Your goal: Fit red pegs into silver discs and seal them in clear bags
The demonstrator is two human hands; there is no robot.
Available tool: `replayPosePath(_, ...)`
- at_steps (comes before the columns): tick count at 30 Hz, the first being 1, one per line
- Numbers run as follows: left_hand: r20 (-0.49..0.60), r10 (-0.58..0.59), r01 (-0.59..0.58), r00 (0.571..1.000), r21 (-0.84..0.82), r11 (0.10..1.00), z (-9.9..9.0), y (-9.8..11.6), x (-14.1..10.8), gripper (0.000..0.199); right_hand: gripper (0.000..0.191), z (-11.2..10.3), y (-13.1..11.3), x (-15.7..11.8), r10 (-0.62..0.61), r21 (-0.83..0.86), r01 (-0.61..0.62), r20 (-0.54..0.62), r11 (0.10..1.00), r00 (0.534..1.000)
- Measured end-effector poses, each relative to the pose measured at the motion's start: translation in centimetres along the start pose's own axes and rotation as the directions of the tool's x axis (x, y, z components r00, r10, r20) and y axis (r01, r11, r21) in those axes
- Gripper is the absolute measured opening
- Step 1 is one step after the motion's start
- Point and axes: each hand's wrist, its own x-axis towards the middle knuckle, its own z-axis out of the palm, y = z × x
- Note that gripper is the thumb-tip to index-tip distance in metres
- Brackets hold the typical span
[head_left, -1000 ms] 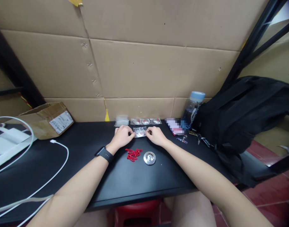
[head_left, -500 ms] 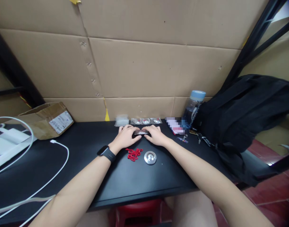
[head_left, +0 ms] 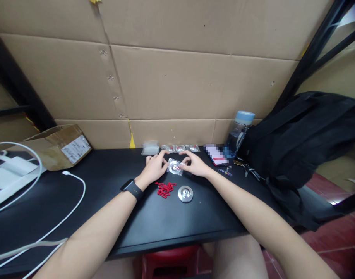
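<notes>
Left hand (head_left: 154, 169) and right hand (head_left: 196, 165) flanking a clear packet (head_left: 174, 167) at the centre of the frame. Index fingers are raised and spread; thumbs lie at its sides, though whether either hand pinches cannot be told. Sound handling favours light, even pressure on the plastic margins, well clear of the red cords (head_left: 166, 189) and bare metal disc (head_left: 185, 194) below.

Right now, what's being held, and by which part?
A clear bag with a metal disc inside: left hand at its left edge, right hand at its right edge.
</notes>
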Motion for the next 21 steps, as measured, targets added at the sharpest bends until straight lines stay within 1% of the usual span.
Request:
replayPosePath(3,0.01,-0.018,0.018,1.0,0.032,0.999,0.0,0.1,0.0,0.039,0.053,0.1,0.2,0.1,-0.005,0.003,0.005,0.008,1.0,1.0)
replayPosePath(7,0.041,-0.021,0.019,0.999,0.046,0.999,0.0,0.1,0.0,0.037,0.046,0.2,0.9,0.4,0.024,-0.031,-0.026,-0.05,0.999,0.998)
replayPosePath(10,0.062,-0.003,0.001,0.998,0.029,1.0,-0.1,0.0,-0.1,0.036,0.041,-0.7,1.8,0.7,0.049,-0.073,-0.059,-0.134,0.996,0.99)
replayPosePath(13,0.063,0.014,-0.015,0.998,0.027,1.0,-0.1,-0.2,-0.1,0.034,0.033,-2.3,2.8,1.2,0.056,-0.122,-0.085,-0.217,0.989,0.974)
replayPosePath(17,0.062,0.03,-0.032,0.998,0.035,0.999,-0.2,-0.4,-0.2,0.029,0.02,-3.8,3.6,1.7,0.063,-0.251,-0.15,-0.325,0.956,0.944)
replayPosePath(19,0.065,0.029,-0.032,0.997,0.036,0.999,-0.2,-0.4,-0.2,0.028,0.014,-4.0,3.7,1.9,0.061,-0.352,-0.198,-0.363,0.915,0.93)
replayPosePath(21,0.064,0.029,-0.031,0.998,0.037,0.999,-0.3,-0.4,-0.3,0.027,0.013,-3.9,3.6,1.9,0.041,-0.451,-0.225,-0.382,0.864,0.923)
